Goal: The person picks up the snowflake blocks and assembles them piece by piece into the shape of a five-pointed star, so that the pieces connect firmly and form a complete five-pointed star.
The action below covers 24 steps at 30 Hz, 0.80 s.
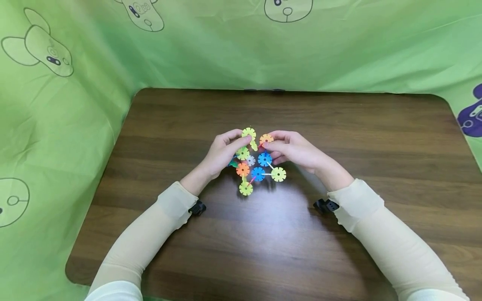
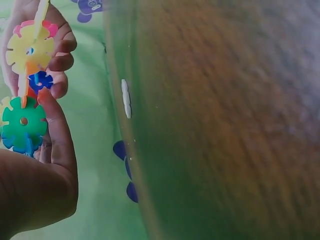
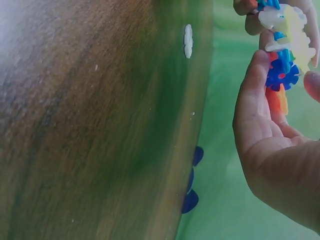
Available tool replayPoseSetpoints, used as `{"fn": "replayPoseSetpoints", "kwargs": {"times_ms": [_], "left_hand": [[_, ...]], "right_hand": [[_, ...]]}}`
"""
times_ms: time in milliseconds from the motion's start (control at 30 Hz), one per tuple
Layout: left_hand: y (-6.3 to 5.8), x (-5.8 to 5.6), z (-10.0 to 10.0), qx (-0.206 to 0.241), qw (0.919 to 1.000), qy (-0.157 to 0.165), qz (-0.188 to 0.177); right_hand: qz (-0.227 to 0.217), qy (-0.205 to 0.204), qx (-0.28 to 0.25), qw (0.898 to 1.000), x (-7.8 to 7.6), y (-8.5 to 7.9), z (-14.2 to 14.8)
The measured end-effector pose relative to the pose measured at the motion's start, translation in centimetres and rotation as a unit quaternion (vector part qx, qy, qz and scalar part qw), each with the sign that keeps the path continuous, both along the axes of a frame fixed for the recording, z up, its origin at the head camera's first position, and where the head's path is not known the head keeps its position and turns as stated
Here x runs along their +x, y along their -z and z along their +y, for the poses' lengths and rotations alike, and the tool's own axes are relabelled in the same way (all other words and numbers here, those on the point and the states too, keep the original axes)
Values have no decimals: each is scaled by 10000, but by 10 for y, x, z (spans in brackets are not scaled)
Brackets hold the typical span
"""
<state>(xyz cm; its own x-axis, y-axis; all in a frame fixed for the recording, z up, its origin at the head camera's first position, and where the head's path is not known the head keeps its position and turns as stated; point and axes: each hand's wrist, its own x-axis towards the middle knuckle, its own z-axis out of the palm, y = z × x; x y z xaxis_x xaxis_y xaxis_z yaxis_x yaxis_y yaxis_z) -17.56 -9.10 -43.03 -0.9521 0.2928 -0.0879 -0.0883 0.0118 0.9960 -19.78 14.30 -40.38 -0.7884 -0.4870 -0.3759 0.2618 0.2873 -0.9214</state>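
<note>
Both hands hold one openwork assembly of notched plastic snowflake discs over the middle of the table. My left hand (image 1: 220,154) pinches a yellow-green disc (image 1: 248,134) at the upper left, thumb on its near face. With thumb and fingers, my right hand (image 1: 299,151) grips an orange disc (image 1: 266,140) at the upper right. Below them hang blue discs (image 1: 257,174), another orange disc (image 1: 242,169) and a yellow-green disc (image 1: 278,174) on a white link. In the left wrist view a green disc (image 2: 24,122) shows beside the left hand's fingers; a dark blue disc (image 3: 282,75) shows in the right wrist view.
The brown wood-grain table (image 1: 180,121) has rounded corners. Green fabric (image 1: 211,50) with printed animal faces stands behind it and at the sides. A black strap device (image 1: 197,207) sits at the left wrist, another (image 1: 325,205) at the right.
</note>
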Motion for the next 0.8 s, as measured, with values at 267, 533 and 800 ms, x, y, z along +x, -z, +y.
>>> {"fn": "replayPoseSetpoints", "kwargs": {"times_ms": [267,533,800], "left_hand": [[-4,1,3,1,9999,-131,104],[-5,2,5,-78,9991,-385,161],[-5,6,5,-220,9987,-317,336]], "right_hand": [[559,96,546,9969,5,-5,5],[2934,-208,1325,9465,15,-9,-4],[3092,-47,1038,9453,10,-6,-11]]}}
